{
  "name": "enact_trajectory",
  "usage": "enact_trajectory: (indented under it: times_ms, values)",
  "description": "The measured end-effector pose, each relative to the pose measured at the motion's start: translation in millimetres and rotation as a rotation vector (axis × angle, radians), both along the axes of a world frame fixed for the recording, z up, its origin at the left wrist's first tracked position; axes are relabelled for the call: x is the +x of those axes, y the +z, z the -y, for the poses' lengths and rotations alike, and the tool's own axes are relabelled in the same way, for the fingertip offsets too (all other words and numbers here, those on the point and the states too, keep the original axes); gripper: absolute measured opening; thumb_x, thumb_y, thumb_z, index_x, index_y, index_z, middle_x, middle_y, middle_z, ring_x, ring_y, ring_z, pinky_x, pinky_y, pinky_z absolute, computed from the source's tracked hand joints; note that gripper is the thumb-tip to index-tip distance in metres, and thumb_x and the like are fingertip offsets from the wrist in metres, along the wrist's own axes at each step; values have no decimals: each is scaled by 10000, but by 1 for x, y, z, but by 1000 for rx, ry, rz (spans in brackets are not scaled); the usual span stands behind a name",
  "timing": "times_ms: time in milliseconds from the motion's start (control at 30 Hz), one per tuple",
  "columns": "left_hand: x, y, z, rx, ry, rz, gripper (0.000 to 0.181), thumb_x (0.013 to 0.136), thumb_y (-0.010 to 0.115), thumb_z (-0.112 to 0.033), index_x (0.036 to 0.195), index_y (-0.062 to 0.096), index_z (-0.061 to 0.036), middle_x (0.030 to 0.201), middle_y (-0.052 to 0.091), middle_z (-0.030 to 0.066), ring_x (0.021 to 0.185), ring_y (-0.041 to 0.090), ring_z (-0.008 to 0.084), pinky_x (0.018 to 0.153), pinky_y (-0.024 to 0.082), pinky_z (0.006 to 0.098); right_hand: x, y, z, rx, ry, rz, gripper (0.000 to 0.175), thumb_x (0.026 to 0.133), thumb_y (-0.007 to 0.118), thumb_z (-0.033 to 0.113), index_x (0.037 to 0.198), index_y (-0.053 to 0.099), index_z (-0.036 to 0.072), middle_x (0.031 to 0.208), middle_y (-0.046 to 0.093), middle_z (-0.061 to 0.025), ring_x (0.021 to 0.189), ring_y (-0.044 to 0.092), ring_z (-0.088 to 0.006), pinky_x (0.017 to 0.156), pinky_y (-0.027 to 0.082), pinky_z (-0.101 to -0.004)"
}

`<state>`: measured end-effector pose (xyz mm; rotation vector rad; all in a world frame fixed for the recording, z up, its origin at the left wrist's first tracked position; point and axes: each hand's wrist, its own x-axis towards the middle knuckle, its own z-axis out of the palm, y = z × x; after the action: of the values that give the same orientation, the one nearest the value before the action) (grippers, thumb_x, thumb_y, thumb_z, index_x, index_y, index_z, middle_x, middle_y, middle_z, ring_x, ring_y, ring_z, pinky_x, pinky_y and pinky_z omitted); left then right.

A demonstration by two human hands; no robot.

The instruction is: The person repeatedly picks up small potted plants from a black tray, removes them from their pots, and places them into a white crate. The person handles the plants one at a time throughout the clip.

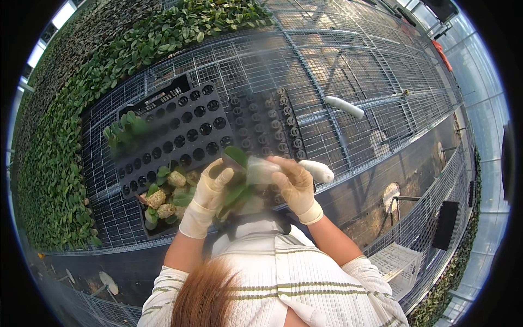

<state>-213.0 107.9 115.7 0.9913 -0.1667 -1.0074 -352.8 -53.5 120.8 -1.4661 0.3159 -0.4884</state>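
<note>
My left hand [206,196], in a pale glove, has its thumb and fingers bent at the leaves of a young broad-leaved plant [236,157]. Opposite it, my gloved right hand [297,186] grips a clear plastic cup [261,169], its mouth turned toward the plant. Blur and the cup's cloudy wall hide where the plant's roots are. Beside my left hand, several plants with moss-wrapped root balls [156,199] lie in a dark tray [153,233]. A white stack of cups [316,171] rests just beyond my right hand.
A black tray with round holes [179,141] lies on the wire-mesh bench [114,229], with leafy plants [126,126] at its left end. Next to it stands another cell tray [265,122]. Farther right lies a white roll-shaped stack [345,107]. Dense green plants [53,192] border the left.
</note>
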Motion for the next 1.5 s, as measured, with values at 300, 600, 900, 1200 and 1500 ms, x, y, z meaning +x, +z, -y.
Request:
enact_trajectory:
  times_ms: [300, 600, 900, 1200, 1500]
  values:
    - [-46, -30, 67, 112, -185, -166, 239, 893, 738, -171, 1071, 643, -41, 1001, 687, 44, 921, 660, 172, 813, 542, 306, -89, -23, 26, 322, -319, -115, 278, 916, 662, 105, 1180, 687, 23, 1033, 695, -47, 897, 621, -114, 807, 502, -245]
    - [-46, -36, 84, 22, -123, -204, 310, 906, 715, -201, 1151, 612, -42, 976, 673, 53, 879, 640, 186, 807, 527, 318, -135, -8, 55, 207, -544, -35, 324, 928, 687, 127, 1225, 606, 26, 958, 623, -46, 735, 586, -104, 625, 481, -226]
    - [-55, -46, 84, 96, -160, 217, 239, 896, 736, -164, 1100, 669, -60, 980, 710, 47, 888, 672, 161, 834, 541, 319, -103, -13, 45, 472, -301, -118, 410, 912, 657, 53, 1307, 555, 14, 957, 641, -104, 867, 686, -209, 748, 586, -317]
    - [-25, -60, 67, 138, 93, -57, 360, 895, 712, -417, 1116, 618, -148, 924, 593, -3, 806, 559, 117, 604, 441, 250, -130, -32, 95, -527, -473, -210, 418, 810, 739, -37, 1185, 694, 141, 1117, 522, -49, 939, 588, -156, 764, 509, -267]
    - [-36, -42, 84, -208, 150, -402, 339, 899, 720, -372, 1105, 633, -118, 910, 598, -46, 811, 570, 58, 573, 459, 201, -89, -13, 48, -154, -33, -183, 644, 786, 818, 226, 1332, 529, 44, 1174, 567, -89, 935, 590, -185, 839, 494, -318]
